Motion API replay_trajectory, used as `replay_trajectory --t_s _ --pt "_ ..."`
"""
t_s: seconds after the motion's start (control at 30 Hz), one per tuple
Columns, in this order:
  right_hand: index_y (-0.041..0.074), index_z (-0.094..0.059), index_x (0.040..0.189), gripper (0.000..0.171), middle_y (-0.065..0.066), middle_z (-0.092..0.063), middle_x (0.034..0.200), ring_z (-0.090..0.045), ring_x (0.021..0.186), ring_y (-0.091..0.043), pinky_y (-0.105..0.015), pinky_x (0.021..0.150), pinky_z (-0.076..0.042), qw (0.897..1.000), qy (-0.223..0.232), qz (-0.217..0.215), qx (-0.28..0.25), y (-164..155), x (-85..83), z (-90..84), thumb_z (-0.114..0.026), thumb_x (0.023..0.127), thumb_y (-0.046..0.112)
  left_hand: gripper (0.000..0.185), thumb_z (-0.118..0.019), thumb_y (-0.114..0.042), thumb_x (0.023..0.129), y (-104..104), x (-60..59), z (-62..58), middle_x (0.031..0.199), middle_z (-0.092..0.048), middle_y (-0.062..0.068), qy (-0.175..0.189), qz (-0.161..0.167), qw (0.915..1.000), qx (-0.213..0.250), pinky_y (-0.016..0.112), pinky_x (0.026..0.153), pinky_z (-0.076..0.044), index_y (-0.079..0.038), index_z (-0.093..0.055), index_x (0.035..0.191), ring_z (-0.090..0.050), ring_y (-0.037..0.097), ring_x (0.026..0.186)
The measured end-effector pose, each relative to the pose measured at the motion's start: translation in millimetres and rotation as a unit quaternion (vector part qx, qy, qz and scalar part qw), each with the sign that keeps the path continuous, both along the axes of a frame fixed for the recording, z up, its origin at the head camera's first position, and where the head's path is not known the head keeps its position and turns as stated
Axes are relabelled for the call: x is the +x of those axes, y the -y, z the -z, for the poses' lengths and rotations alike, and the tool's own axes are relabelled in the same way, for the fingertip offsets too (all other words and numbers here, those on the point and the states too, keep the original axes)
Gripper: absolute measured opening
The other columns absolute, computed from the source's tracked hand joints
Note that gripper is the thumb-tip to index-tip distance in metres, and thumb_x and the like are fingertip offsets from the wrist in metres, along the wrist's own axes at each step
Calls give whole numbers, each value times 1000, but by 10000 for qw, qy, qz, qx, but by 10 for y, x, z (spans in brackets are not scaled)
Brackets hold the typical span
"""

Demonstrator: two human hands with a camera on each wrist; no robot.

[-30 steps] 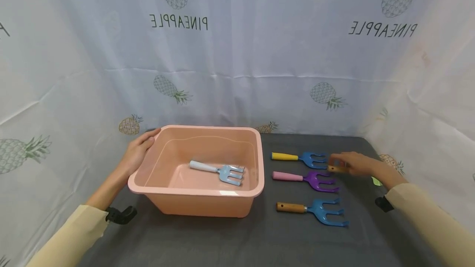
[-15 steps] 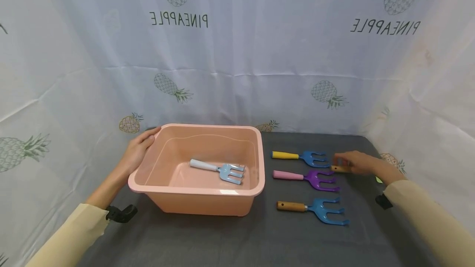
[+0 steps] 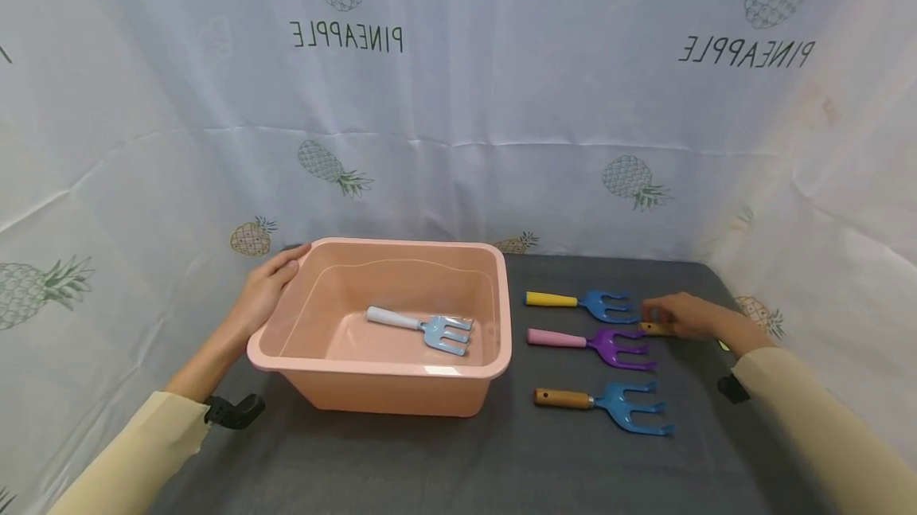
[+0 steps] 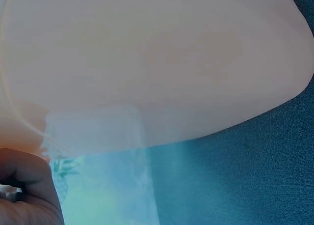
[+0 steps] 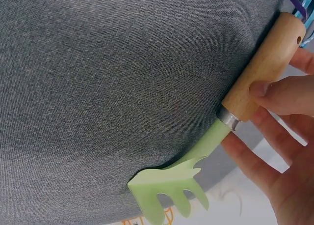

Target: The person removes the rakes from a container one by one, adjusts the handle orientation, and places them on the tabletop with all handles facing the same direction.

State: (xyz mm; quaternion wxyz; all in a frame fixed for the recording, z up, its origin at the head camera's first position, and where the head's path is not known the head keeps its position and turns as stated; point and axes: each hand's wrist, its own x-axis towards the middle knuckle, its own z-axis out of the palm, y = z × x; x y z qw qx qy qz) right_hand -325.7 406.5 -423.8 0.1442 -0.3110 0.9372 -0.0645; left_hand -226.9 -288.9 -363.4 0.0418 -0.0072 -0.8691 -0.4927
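Observation:
My left hand point(image 3: 262, 302) grips the left rim of a pink plastic basin point(image 3: 380, 372). Inside the basin lies a small light-blue hand fork point(image 3: 444, 336) with a white handle. At the far right, my right hand point(image 3: 686, 316) pinches the wooden handle of a light-green hand fork point(image 5: 265, 68). Its thumb presses on top of the handle while the fingers lie along the other side, as the right wrist view shows. The green tines point(image 5: 169, 190) rest close to the grey cloth; the hand hides them in the head view.
Between basin and right hand lie three more hand forks: a yellow-handled blue one point(image 3: 552, 299), a pink-handled purple one point(image 3: 559, 338) and a wooden-handled blue one point(image 3: 562, 398). Grey cloth point(image 3: 430, 467) covers the table. White pineapple-print curtains point(image 3: 458, 101) enclose the back and sides.
My right hand has shifted slightly to the right with the green fork's handle. The left hand, the basin and the other forks stay put.

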Motion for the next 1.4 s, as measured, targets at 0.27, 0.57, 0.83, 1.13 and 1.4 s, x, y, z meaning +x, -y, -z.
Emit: replay_trajectory --t_s 0.27,0.57,0.83,1.13,1.4 --pt "16 -67 108 37 1 -70 87 -60 75 -12 -36 66 -51 9999 -91 83 112 -24 -41 38 -61 83 -11 53 -33 -36 114 5 -32 11 164 -37 22 -48 12 9998 175 8 82 -47 -14 -37 162 -50 -16 102" --pt "15 -68 110 35 -8 -72 94 -65 82 -18 -39 67 -55 9996 120 244 82 58 -56 -232 -59 86 -9 55 -33 -38 114 12 -7 13 164 -37 23 4 36 9998 178 8 81 -48 -14 -35 163 -50 -16 102" --pt "8 -68 114 50 -12 -71 102 -67 90 -26 -39 69 -55 9995 -200 242 37 214 -59 -737 -56 72 -16 54 -33 -37 114 16 -21 21 163 -37 24 3 35 9997 240 8 81 -49 -14 -35 163 -51 -19 99" --pt "8 -66 119 39 -13 -70 109 -72 95 -29 -43 76 -60 9995 -138 215 -174 480 -6 -1315 -66 84 -6 53 -33 -35 114 -2 -29 17 164 -37 24 -41 46 10000 62 7 81 -47 -13 -35 162 -49 -18 100" --pt "13 -67 123 34 -12 -71 115 -72 99 -29 -47 81 -61 9997 -209 -37 -89 971 134 -1654 -72 90 3 54 -33 -37 114 -3 5 0 164 -37 22 -98 28 9999 102 6 81 -46 -12 -36 162 -48 -17 103"
